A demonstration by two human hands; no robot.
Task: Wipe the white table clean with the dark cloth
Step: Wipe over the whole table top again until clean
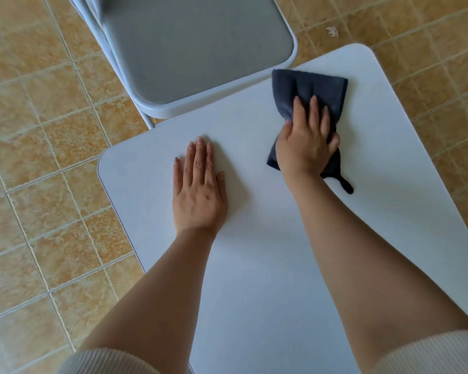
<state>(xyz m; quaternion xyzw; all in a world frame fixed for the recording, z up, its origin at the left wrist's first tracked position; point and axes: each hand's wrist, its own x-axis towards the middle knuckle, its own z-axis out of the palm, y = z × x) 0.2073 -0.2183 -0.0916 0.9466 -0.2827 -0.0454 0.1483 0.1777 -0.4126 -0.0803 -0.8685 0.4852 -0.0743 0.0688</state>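
Ribbed cream sleeves (114, 360) nearest me. My left hand (199, 193) lies flat, fingers straight, on the smooth white table (254, 279). My right hand (307, 143) presses the crumpled dark cloth (308, 87), fingers spread, near the far rounded corner; a loop trails from the cloth. Grey padded chair (195, 44) beyond.

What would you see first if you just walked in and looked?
The right hand pressing a dark cloth on the far side of the white table. The left hand lies flat beside it. A grey chair stands past the table's far edge on tan tiles.
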